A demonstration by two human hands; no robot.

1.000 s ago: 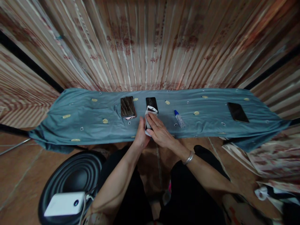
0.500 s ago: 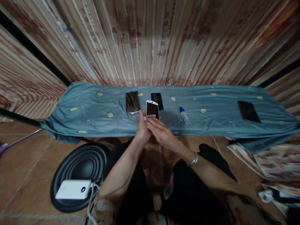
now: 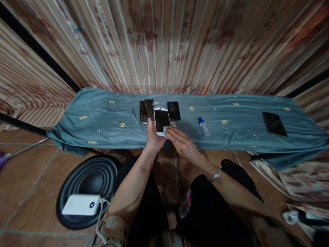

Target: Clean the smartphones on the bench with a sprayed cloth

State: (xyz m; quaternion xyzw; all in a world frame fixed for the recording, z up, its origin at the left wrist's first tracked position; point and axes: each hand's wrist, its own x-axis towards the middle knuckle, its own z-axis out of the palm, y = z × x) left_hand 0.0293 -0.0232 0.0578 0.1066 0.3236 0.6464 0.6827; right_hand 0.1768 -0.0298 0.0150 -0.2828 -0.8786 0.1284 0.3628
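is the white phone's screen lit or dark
Dark: the white phone in the left hand shows a blackish screen with no visible glow.

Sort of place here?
Probably a home-like room or curtained-off nook, not certain: a patterned curtain hangs behind, a teal pineapple-print cloth drapes the narrow work surface, and the floor is brown tile.

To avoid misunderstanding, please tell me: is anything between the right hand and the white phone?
Yes: a pale cloth or tissue, under the right hand, at the lower right corner of the white phone; nothing else visible.
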